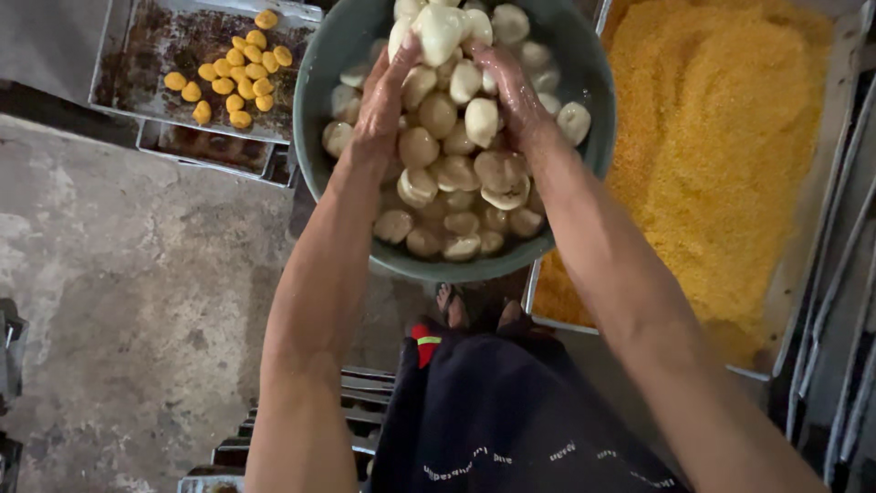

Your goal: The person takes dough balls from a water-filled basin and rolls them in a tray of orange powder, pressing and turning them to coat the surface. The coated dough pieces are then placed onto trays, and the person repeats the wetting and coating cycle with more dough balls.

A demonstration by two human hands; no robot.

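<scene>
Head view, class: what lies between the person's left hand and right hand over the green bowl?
Between the left hand and right hand lie pale dough balls heaped in the green bowl; both hands together lift one ball, as the head view shows.

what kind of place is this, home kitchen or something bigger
Probably a small food-production workshop rather than a home kitchen: a large green basin heaped with pale dough balls, a big tray of yellow crumbs, and a worn metal tray of coated pieces above a bare concrete floor.

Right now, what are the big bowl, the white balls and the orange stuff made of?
Bowl: probably plastic, smooth grey-green with a dull sheen. Balls: soft wet dough by the look, pale, glossy and dented. Orange stuff: loose dry crumbs, grainy and heaped in a tray. Both hands look wet.
</scene>
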